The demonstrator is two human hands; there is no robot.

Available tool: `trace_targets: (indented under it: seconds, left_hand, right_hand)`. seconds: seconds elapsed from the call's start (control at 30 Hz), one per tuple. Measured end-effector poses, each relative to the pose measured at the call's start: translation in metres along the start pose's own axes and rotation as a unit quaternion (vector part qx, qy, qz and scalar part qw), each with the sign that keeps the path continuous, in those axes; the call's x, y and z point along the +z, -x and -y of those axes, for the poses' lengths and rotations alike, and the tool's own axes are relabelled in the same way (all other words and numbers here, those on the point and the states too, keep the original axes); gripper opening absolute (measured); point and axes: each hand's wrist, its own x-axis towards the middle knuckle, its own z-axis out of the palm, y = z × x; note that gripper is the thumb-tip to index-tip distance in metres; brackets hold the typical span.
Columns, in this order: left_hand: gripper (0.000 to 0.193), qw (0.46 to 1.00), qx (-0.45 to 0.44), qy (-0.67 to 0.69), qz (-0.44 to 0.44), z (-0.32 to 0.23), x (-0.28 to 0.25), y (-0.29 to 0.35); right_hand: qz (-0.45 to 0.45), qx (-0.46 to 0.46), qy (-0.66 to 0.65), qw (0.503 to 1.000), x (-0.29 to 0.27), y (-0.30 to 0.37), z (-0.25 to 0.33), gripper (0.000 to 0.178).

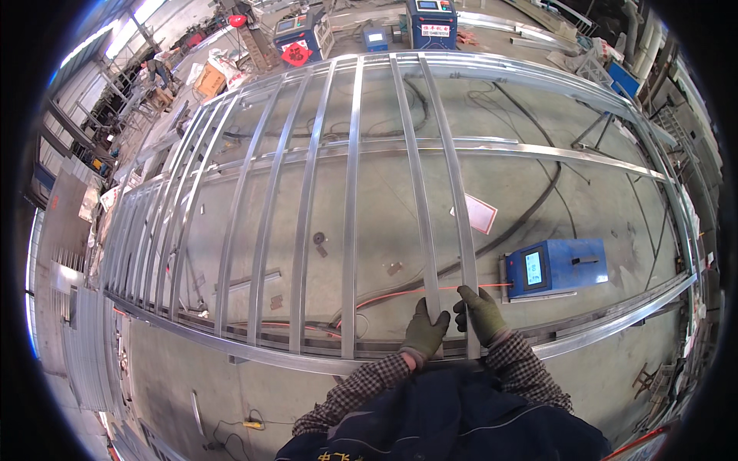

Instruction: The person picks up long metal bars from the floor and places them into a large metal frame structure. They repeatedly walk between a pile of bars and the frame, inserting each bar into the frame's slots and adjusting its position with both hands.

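Note:
My left hand [425, 333], in a green work glove, is closed around the near end of a long square metal tube [416, 184]. Just right of it, my right hand [484, 313], gloved alike, grips a second metal tube [450, 165] with its fingers curled over the left side. Both tubes run away from me and lie across a large silver metal frame [546, 150]. Between my hands there is a narrow gap. My palms and the undersides of the tubes are hidden.
More crosswise tubes [306, 207] span the frame on the left. On the floor beyond its near rail stand a blue machine with a screen [569, 267], a black cable [538, 201] and a white-red sheet [480, 213]. Further machines [432, 27] stand behind the frame.

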Motion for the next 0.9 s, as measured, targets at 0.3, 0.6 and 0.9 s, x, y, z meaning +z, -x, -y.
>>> trace_targets:
  seconds: [0.3,0.6,0.9]
  left_hand:
    - [0.075,0.994,-0.073,-0.078,-0.006,0.024,-0.011,-0.009]
    - [0.068,0.991,-0.066,0.023,0.117,0.031,-0.076,-0.010]
    - [0.065,0.965,-0.145,0.164,0.145,0.000,-0.093,0.002]
  right_hand:
    - [0.003,0.007,0.013,1.000,0.000,0.000,0.003,0.050]
    - [0.032,-0.039,0.010,0.999,-0.007,-0.003,0.000,0.055]
    - [0.038,-0.023,-0.015,0.999,-0.008,0.001,0.002,0.069]
